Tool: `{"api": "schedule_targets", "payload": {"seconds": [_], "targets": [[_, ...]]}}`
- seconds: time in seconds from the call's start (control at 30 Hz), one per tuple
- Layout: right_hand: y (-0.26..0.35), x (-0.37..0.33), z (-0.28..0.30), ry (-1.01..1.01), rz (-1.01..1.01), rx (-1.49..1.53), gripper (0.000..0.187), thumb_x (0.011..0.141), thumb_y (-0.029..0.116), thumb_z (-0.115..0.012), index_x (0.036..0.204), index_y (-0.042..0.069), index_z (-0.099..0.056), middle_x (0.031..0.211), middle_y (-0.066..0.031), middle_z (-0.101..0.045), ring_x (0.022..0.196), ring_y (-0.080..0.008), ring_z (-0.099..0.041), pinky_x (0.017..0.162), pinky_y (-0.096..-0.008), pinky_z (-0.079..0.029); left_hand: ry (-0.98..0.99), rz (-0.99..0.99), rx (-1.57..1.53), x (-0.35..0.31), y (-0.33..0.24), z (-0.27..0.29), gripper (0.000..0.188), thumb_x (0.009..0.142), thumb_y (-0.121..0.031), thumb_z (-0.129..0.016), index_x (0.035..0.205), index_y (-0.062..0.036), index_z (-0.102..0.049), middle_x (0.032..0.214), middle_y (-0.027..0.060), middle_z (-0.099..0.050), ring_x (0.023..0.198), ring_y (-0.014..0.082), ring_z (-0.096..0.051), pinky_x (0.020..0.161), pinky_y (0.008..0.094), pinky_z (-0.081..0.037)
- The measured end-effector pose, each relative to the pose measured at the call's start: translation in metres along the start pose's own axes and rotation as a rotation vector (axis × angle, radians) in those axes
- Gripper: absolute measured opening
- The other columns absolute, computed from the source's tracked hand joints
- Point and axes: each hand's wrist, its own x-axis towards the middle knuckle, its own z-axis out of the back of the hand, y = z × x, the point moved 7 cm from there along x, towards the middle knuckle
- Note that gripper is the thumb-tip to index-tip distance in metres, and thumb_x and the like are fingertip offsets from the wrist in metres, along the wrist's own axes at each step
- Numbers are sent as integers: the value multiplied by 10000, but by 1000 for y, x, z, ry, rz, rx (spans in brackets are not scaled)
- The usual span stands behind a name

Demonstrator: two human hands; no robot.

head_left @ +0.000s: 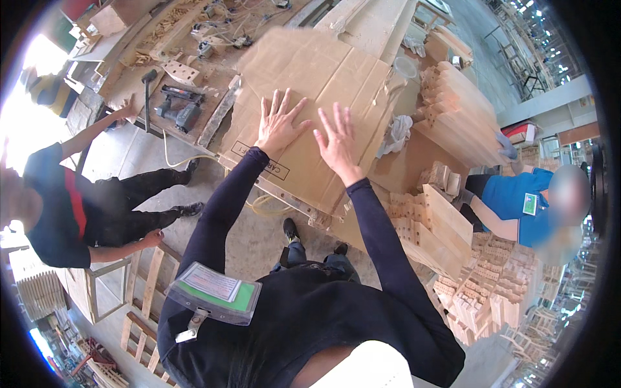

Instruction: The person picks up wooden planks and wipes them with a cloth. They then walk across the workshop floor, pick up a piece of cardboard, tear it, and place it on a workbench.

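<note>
A large flat sheet of brown cardboard (349,68) covers the near end of the workbench in front of me. My left hand (281,124) rests palm down on it, fingers spread. To its right, my right hand (337,141) is also over the cardboard with its fingers stretched out; whether its palm presses down I cannot tell. Neither hand holds anything. Just right of the cardboard lies a crumpled white cloth or glove (396,134).
On the bench to the left are a nail gun (181,108), a hammer (148,87) and a drilled wood block (182,72). A co-worker (65,200) stands at left, another (527,204) at right. Stacked wooden parts (456,110) fill the right side; a pale hose (187,160) hangs near the bench.
</note>
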Motion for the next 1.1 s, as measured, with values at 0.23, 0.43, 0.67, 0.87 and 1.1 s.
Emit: {"api": "schedule_targets", "payload": {"seconds": [0.23, 0.43, 0.67, 0.87, 1.1], "targets": [[-2, 5, -29, 191, -5, -101, 520, 933, 409, -453, 1425, 248, -403, 1519, -84, -287, 1408, -351, -214, 1139, -538, -133, -69, -10, -20, -1, 2, 1, 615, 872, -591, -475, 1392, -263, -457, 1519, 146, -273, 1418, 376, -177, 1130, 583, -86], [-16, 9, -29, 203, -4, 74, 524, 894, 336, -563, 1389, 204, -454, 1506, -105, -312, 1389, -367, -255, 1122, -542, -186, -81, 60, -304, 18, 43, 5, 561, 861, -419, -603, 1334, -138, -499, 1427, 167, -401, 1356, 382, -295, 1117, 514, -202], [-42, 18, -23, 266, -11, 270, 454, 873, 249, -614, 1301, 121, -534, 1419, -146, -431, 1329, -359, -366, 1088, -436, -319, -48, 717, -249, 59, 141, 2, 830, 773, -438, -710, 1330, 72, -366, 1254, 270, -521, 1214, 365, -485, 1017, 486, -371], [-52, 62, -8, 254, -70, 405, 415, 879, 221, -602, 1266, 83, -542, 1274, -180, -547, 1160, -340, -540, 979, -411, -446, 144, 836, -1399, 43, 158, -1, 448, 828, -214, -738, 1136, 61, -565, 1051, 121, -661, 898, 181, -671, 744, 312, -570], [-31, 157, 34, -248, 155, 141, 456, 893, 321, -609, 1272, 77, -542, 1263, -181, -559, 1188, -335, -522, 985, -409, -429, 135, 731, -1647, -85, 76, 72, 348, 895, -269, -664, 1082, 21, -620, 969, 66, -683, 818, 128, -657, 710, 262, -524]]}}
